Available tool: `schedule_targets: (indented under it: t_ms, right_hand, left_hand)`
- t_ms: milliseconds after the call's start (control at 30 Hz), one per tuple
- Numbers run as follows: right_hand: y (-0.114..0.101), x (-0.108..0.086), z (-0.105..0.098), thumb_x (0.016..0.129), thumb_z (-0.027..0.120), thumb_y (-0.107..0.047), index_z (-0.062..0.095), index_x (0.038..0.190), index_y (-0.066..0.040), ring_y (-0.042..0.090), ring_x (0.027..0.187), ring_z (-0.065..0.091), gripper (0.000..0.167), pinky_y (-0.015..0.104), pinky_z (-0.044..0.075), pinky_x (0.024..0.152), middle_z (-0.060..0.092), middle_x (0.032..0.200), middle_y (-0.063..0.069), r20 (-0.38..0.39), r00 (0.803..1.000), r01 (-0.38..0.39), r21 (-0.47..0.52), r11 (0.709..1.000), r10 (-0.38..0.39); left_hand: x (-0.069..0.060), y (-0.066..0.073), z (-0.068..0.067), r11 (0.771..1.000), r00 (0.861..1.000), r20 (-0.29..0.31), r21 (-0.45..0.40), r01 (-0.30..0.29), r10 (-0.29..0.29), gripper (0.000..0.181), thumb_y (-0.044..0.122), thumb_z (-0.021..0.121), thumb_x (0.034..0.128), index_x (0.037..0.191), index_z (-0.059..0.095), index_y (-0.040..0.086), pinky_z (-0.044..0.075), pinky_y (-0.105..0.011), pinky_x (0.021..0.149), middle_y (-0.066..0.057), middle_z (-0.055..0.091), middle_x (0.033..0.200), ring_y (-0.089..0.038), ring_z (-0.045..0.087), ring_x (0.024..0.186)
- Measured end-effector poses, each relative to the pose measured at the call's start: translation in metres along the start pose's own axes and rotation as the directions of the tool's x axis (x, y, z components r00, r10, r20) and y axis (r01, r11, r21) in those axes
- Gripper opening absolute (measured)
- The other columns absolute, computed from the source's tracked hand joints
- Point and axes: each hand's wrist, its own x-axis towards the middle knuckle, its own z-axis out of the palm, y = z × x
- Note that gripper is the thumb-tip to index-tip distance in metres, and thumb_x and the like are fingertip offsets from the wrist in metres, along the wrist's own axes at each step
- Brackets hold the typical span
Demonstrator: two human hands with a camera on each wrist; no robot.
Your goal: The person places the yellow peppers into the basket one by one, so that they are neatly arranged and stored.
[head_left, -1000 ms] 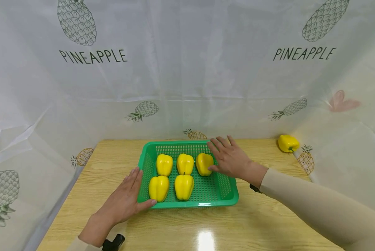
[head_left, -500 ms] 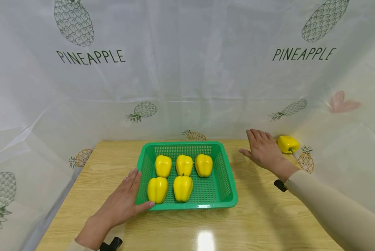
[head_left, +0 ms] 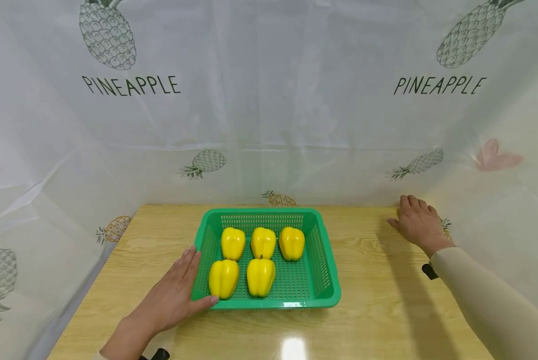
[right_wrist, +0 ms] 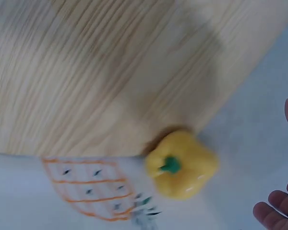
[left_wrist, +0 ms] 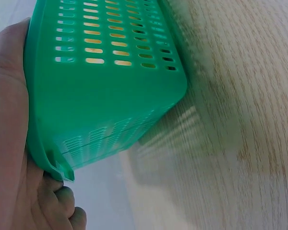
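Observation:
A green plastic basket with slotted walls stands on the wooden table, holding several yellow bell peppers. At its front left corner rests my left hand, fingers lying along the left rim and thumb on the front rim. The left wrist view has the basket's outer wall close up, with my hand against the rim. Over at the table's far right corner my right hand hovers with fingers extended. A single yellow bell pepper, green stem showing, lies there apart from the fingers in the right wrist view; my hand hides it from the head view.
The wooden table is enclosed at the back and sides by a pale curtain printed with pineapples. Its folds meet the table's back and right edges near the lone pepper.
My right hand has moved right, from above the basket's right side to over the lone pepper in the corner. The left hand has stayed at the basket.

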Motion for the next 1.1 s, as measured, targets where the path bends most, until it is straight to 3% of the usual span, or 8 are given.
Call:
schedule_targets:
  t_ms: [233, 367, 633, 1100]
  right_hand:
    - [0.029, -0.002, 0.013, 0.104, 0.063, -0.046, 0.03, 0.14, 0.019, 0.063, 0.117, 0.045, 0.082, 0.078, 0.043, 0.092, 0.042, 0.133, 0.043, 0.037, 0.994, -0.106, 0.033, 0.994, 0.105]
    - [0.036, -0.001, 0.021, 0.105, 0.061, -0.044, 0.032, 0.136, 0.019, 0.06, 0.109, 0.048, 0.077, 0.074, 0.047, 0.084, 0.045, 0.127, 0.043, 0.059, 0.992, -0.117, 0.024, 0.993, 0.115]
    - [0.044, 0.002, 0.033, 0.105, 0.06, -0.046, 0.028, 0.14, 0.022, 0.066, 0.116, 0.043, 0.082, 0.078, 0.044, 0.087, 0.04, 0.129, 0.045, 0.085, 0.985, -0.158, 0.069, 0.985, 0.152]
    - [0.051, 0.001, 0.049, 0.106, 0.059, -0.05, 0.035, 0.128, 0.019, 0.06, 0.103, 0.045, 0.076, 0.076, 0.044, 0.084, 0.039, 0.118, 0.041, 0.077, 0.986, -0.156, 0.092, 0.983, 0.149]
  left_hand:
    - [0.0, 0.001, 0.0, 1.0, 1.0, -0.004, 0.009, -0.008, 0.008, 0.118, 0.083, 0.052, 0.0927, 0.164, 0.024, -0.007, 0.033, -0.061, 0.124, -0.025, 0.017, 0.174, -0.044, 0.024, 0.159]
    - [0.0, 0.001, -0.001, 1.0, 1.0, -0.001, 0.011, -0.009, 0.009, 0.117, 0.083, 0.051, 0.0929, 0.164, 0.026, -0.007, 0.034, -0.062, 0.124, -0.025, 0.018, 0.174, -0.044, 0.025, 0.159]
    - [0.0, 0.002, -0.003, 1.0, 1.0, -0.012, 0.01, -0.009, 0.009, 0.116, 0.081, 0.054, 0.0929, 0.163, 0.027, -0.007, 0.037, -0.063, 0.121, -0.026, 0.02, 0.173, -0.046, 0.027, 0.158]
    - [0.001, 0.002, -0.001, 1.0, 1.0, 0.001, 0.004, 0.0, 0.0, 0.116, 0.079, 0.056, 0.0934, 0.164, 0.025, -0.007, 0.038, -0.063, 0.121, -0.026, 0.019, 0.173, -0.046, 0.027, 0.158]
